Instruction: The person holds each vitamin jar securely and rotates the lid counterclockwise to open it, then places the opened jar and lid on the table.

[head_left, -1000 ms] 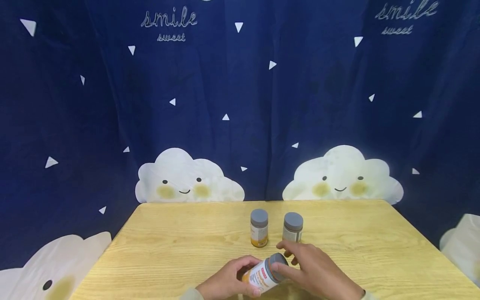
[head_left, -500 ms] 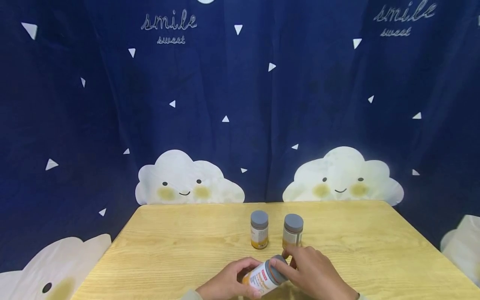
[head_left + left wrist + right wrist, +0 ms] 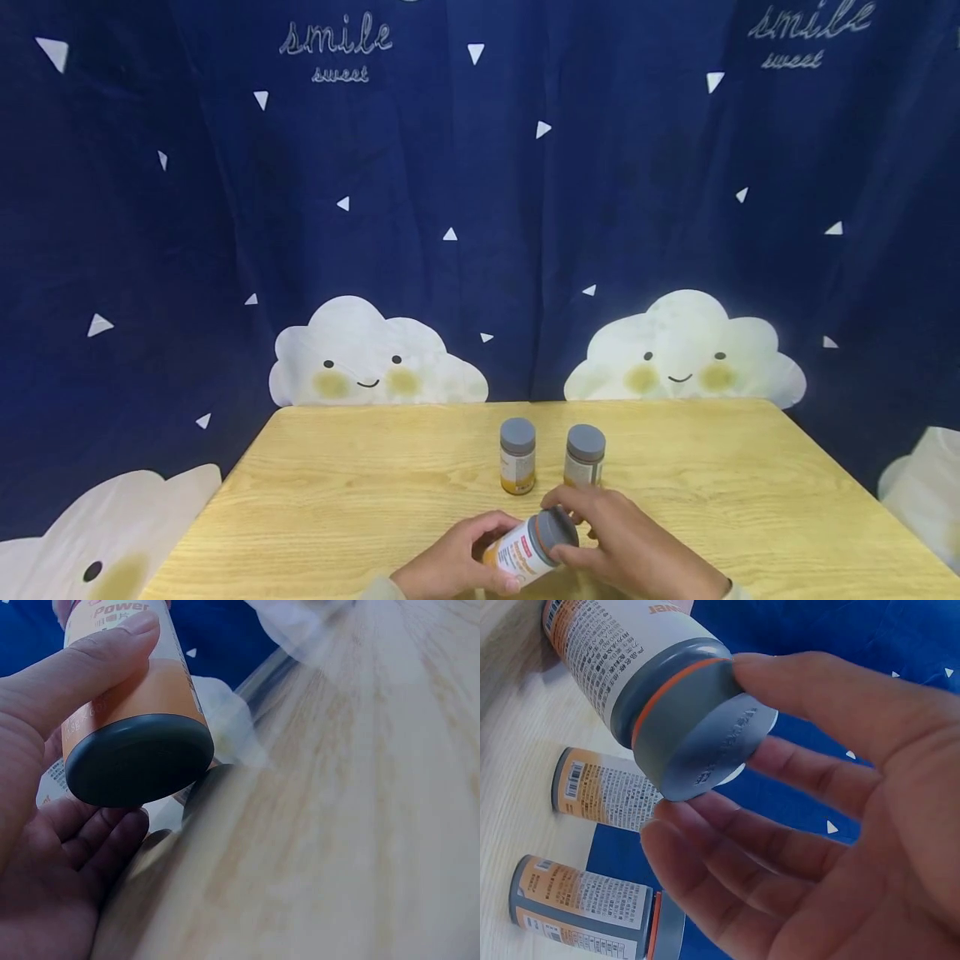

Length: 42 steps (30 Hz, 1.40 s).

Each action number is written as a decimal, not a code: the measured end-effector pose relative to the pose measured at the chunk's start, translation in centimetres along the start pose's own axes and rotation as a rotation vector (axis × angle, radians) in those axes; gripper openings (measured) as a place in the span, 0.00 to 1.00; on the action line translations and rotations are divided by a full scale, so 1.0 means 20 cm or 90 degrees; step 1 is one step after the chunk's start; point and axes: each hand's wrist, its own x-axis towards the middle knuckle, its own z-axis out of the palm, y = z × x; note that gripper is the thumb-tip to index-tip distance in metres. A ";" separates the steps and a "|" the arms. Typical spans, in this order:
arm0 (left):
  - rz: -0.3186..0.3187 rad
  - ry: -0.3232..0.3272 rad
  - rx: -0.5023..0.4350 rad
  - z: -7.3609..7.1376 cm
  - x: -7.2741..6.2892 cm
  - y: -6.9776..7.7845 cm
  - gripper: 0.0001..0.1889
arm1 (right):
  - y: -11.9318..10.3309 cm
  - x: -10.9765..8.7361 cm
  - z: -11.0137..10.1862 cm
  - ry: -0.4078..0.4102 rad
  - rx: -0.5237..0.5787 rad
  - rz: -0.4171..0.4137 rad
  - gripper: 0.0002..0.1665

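My left hand (image 3: pixel 457 560) grips a white and orange pill bottle (image 3: pixel 521 557) by its body, tilted with its grey cap (image 3: pixel 557 528) up and to the right. In the left wrist view the thumb lies across the label, and the bottle's dark base (image 3: pixel 142 761) faces the camera. My right hand (image 3: pixel 626 537) holds the cap, thumb on the near side and curled fingers on the far side. The right wrist view shows the thumb (image 3: pixel 757 671) at the cap's edge, with an orange ring (image 3: pixel 667 690) below the cap.
Two similar grey-capped bottles stand upright beyond the hands, a left one (image 3: pixel 517 457) and a right one (image 3: pixel 585 454), the latter partly behind my right hand. All are over a light wooden table (image 3: pixel 360 483). A dark blue curtain (image 3: pixel 420 167) with clouds hangs behind it.
My right hand has closed in around the cap and turned about it: the thumb has moved down toward the near side, the fingers leftward over the far side. My left hand keeps its grip.
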 end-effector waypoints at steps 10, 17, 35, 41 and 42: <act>0.000 0.006 0.012 0.00 -0.01 -0.01 0.28 | -0.01 -0.01 0.00 0.006 -0.035 -0.023 0.24; 0.014 -0.001 0.018 0.00 0.00 -0.02 0.28 | -0.02 -0.01 0.02 0.047 -0.051 0.045 0.28; -0.019 -0.004 -0.002 0.00 0.01 0.01 0.26 | -0.03 0.02 0.08 0.065 -0.071 0.164 0.28; -0.029 0.009 0.009 0.00 -0.01 0.00 0.26 | -0.03 0.03 0.09 0.050 -0.060 0.162 0.27; -0.025 0.013 0.018 0.00 -0.01 0.00 0.26 | -0.03 0.03 0.09 0.046 -0.058 0.163 0.26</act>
